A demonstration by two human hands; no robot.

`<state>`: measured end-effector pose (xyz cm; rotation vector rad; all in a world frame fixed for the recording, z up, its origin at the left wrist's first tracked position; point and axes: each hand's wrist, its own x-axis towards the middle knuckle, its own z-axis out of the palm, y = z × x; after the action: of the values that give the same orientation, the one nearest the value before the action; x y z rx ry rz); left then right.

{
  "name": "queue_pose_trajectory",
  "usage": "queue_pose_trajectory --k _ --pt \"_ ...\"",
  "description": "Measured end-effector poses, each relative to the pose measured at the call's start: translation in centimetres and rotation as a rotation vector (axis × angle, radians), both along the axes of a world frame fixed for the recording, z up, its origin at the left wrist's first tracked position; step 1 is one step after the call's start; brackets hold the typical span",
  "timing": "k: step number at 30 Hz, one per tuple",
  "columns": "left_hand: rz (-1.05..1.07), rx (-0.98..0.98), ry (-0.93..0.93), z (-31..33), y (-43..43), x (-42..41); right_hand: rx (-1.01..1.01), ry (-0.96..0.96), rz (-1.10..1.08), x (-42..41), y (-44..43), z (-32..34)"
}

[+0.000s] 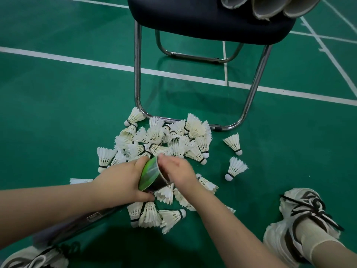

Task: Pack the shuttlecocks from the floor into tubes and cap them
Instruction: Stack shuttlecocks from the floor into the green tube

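L hand (123, 180) grips the tube (150, 176) just over the shuttlecocks (164, 140) on the floor (58, 113). R hand (178, 174) at its open end, can't tell if holding one. Looks like the filling step; next, push one in, cork first.

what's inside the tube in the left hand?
Of the green tube, only a dark strip of the inside shows at the mouth. The right hand sits across the opening, so the contents are hidden. The left hand grips the outside.

The tube (149, 176) in your left hand (123, 178) is streaked green over black; beyond it, white shuttlecocks (164, 138) carry black bands.
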<state>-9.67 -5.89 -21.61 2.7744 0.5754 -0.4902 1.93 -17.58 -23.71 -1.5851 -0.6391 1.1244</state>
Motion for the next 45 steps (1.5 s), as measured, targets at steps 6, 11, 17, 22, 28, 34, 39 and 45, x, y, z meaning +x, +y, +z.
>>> queue_pose_trajectory --k 6,11,17,22,28,34,39,45 --pt "-0.026 0.021 0.035 0.6 -0.4 0.1 -0.130 -0.198 -0.395 3.3 -1.6 -2.2" --pt "-0.033 0.021 0.020 0.7 -0.6 0.5 -0.413 -0.477 -0.190 6.3 -2.6 -6.3" --pt "0.012 0.047 -0.029 0.9 0.0 2.4 -0.644 -0.975 0.150 9.1 -2.7 -10.0" --pt "0.025 0.039 0.013 0.3 0.9 2.5 -0.670 -1.286 0.304 10.5 -0.8 -10.0" --pt "0.020 0.023 0.058 -0.8 2.0 2.0 -0.703 -1.482 0.474 11.3 2.6 -9.6" --pt "0.033 0.037 0.074 -0.8 2.4 1.9 -0.767 -1.505 0.460 11.8 1.9 -9.9" --pt "0.040 0.031 0.063 -0.6 2.3 1.8 -0.814 -1.250 0.411 12.4 1.1 -10.0" --pt "0.048 0.040 0.051 -0.1 2.1 2.0 -0.378 -0.533 -0.214 10.4 -1.3 -7.8"
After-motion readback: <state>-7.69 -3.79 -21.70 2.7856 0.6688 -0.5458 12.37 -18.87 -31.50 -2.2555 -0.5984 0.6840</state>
